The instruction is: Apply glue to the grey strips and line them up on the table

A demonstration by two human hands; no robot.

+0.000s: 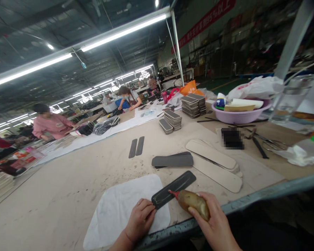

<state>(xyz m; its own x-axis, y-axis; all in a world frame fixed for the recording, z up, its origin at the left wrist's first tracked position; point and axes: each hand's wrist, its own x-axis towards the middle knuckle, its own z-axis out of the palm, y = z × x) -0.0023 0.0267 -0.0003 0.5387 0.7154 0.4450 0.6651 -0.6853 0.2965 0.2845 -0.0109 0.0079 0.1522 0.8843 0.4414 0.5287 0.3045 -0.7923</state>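
Note:
A dark rounded strip (174, 188) lies at a slant near the table's front edge, partly over a white sheet (125, 202). Its lower left end is pinched by my left hand (141, 218). My right hand (213, 216) is wrapped round a brownish squeeze bottle (193, 203), whose red nozzle tip is over the strip. A thin glossy line shows along the strip's surface. Just behind are overlapping dark strips (172, 160) and a fanned pile of beige strips (217, 177).
Two small dark strips (139, 145) lie further back. Stacked pieces (172, 118), a purple basin (235, 115), scissors (273, 143) and a clear container (290, 101) stand to the right. Other people (53, 122) work at the left and back.

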